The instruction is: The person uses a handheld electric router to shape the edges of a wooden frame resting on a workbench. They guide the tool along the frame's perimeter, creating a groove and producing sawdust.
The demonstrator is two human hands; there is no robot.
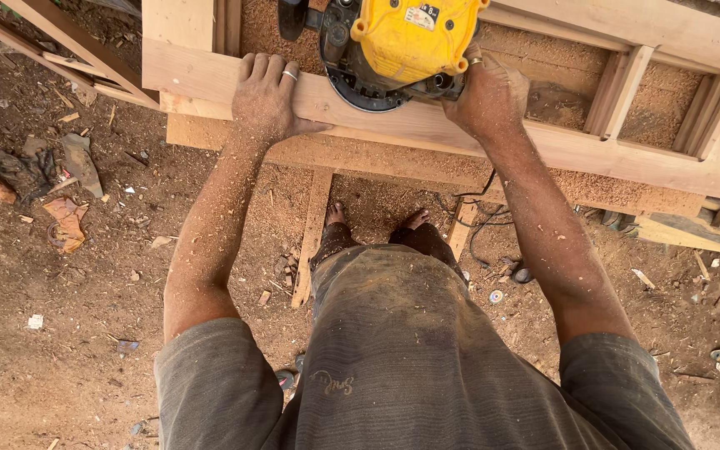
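A yellow and black power router (397, 46) sits on the near rail of a wooden door frame (543, 142). My right hand (487, 93) is closed around the router's right handle, a ring on one finger. My left hand (267, 96) lies flat on the same rail just left of the tool, fingers spread, pressing the wood, also with a ring. Both forearms are dusted with sawdust. The router's far side is cut off by the top edge of the view.
Sawdust fills the frame's panels (668, 96). A black cable (481, 218) hangs below the bench near my bare feet (374, 218). Wood offcuts (312, 237) and scraps (64, 221) lie on the dirt floor. More timber (68, 42) leans at top left.
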